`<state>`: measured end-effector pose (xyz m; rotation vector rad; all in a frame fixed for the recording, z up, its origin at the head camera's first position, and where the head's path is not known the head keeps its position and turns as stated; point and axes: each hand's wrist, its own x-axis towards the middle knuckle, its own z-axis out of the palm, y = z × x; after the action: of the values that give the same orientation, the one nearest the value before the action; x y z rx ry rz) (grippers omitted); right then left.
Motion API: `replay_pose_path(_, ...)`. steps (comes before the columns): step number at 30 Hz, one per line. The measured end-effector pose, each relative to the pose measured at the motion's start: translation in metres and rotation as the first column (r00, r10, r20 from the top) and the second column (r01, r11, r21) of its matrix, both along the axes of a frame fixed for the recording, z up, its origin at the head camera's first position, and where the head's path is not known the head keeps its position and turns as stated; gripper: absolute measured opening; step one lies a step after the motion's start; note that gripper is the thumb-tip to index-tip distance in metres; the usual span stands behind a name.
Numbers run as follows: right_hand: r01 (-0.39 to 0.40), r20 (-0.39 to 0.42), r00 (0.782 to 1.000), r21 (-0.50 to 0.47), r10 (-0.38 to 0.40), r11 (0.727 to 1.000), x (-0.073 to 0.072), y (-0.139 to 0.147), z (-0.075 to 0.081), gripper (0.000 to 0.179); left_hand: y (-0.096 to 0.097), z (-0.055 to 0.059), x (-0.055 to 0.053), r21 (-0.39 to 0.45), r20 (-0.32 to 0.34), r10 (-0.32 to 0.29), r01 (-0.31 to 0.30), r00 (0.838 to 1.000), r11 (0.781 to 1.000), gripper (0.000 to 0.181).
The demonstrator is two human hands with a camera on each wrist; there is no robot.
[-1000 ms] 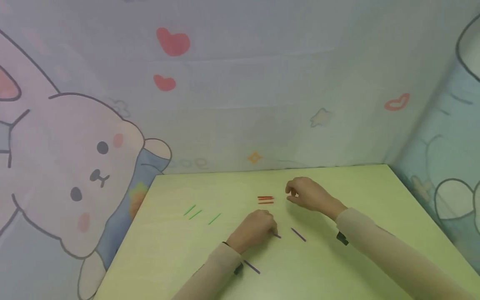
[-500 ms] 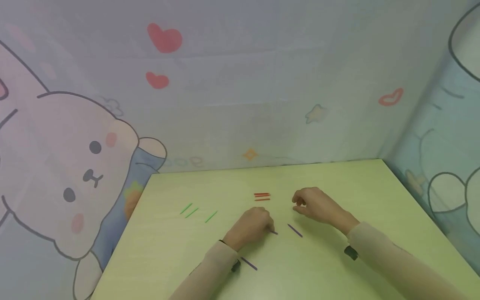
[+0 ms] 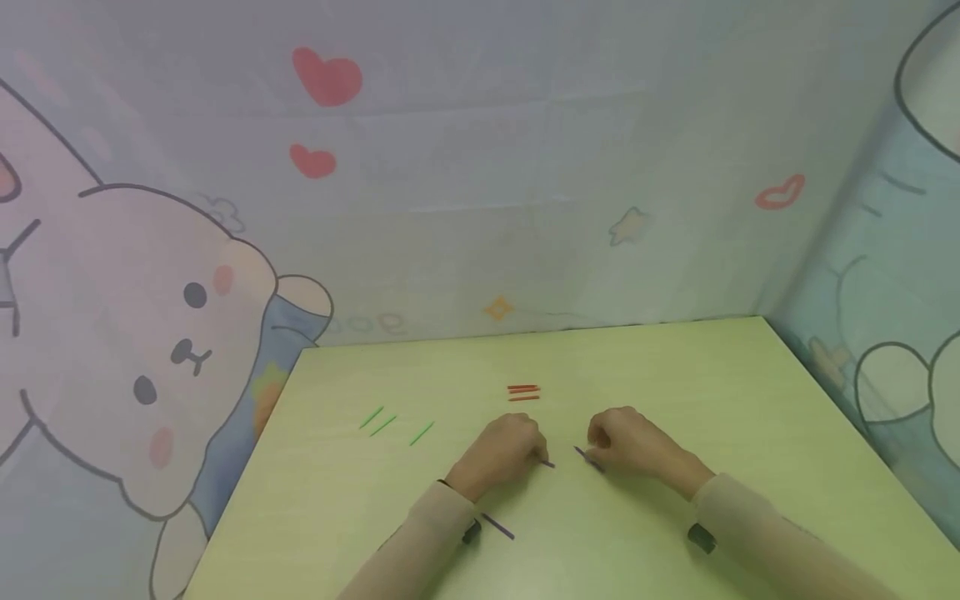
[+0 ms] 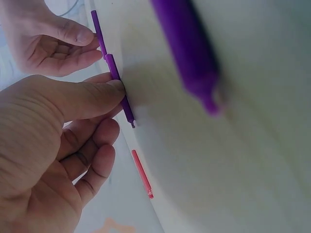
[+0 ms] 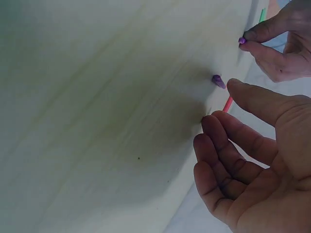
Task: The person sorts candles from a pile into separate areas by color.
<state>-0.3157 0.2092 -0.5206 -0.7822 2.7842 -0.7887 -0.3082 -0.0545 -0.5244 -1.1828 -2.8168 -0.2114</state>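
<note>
My left hand (image 3: 501, 454) pinches a slim purple crayon (image 4: 129, 109) between thumb and forefinger, low over the table. My right hand (image 3: 637, 446) reaches down at a second purple crayon (image 3: 588, 458); in the right wrist view its thumb tip is right beside this crayon (image 5: 218, 81), the fingers loosely bent and apart from the thumb. A third purple crayon (image 3: 498, 526) lies by my left wrist and looms large in the left wrist view. Beyond my hands, several red crayons (image 3: 523, 398) lie side by side.
Thin green sticks (image 3: 422, 433) lie slanted on the left part of the yellow-green table (image 3: 645, 358). A cloth wall (image 3: 465, 250) with cartoon prints stands along the back edge, and another cloth panel (image 3: 885, 275) rises on the right.
My right hand has come down and toward me, from beside the red crayons to the second purple crayon. The left hand keeps its pinch in place; the head view has shifted slightly.
</note>
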Motion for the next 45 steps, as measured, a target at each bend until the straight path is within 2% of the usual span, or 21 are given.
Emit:
replay_pose_path(4, 0.004, -0.006, 1.000, 0.010, -0.004, 1.000, 0.005, -0.003, -0.001, 0.019, 0.000, -0.001, 0.000, -0.003, 0.005, -0.003, 0.003, 1.000, 1.000, 0.015)
replay_pose_path(12, -0.021, -0.067, 0.998, 0.007, 0.022, 1.000, 0.007, -0.005, -0.004, 0.018, 0.001, 0.000, 0.000, -0.017, 0.009, 0.003, -0.003, 1.000, 1.000, 0.015)
replay_pose_path(19, -0.029, -0.061, 0.998, -0.012, 0.028, 1.000, 0.010, -0.004, -0.005, 0.013, 0.002, 0.002, 0.001, -0.005, 0.001, 0.002, -0.002, 1.000, 1.000, 0.016)
replay_pose_path(26, 0.005, -0.057, 0.998, -0.012, -0.006, 1.000, 0.013, -0.003, -0.008, 0.019, 0.002, 0.002, 0.001, -0.006, -0.018, -0.008, 0.008, 1.000, 1.000, 0.014)
replay_pose_path(31, 0.014, -0.069, 0.997, -0.008, -0.014, 1.000, 0.021, 0.003, -0.012, 0.019, 0.001, 0.003, -0.001, -0.022, -0.021, -0.022, 0.021, 1.000, 1.000, 0.012)
replay_pose_path(38, 0.037, -0.062, 0.997, -0.037, -0.039, 0.999, 0.036, 0.014, -0.011, 0.017, -0.001, 0.005, -0.005, 0.015, 0.001, -0.059, 0.059, 0.998, 0.998, 0.005)
replay_pose_path(45, 0.068, -0.009, 0.998, -0.072, -0.068, 0.995, 0.048, 0.018, -0.013, 0.015, -0.002, 0.010, -0.015, 0.027, 0.028, -0.075, 0.074, 0.997, 0.997, 0.010)
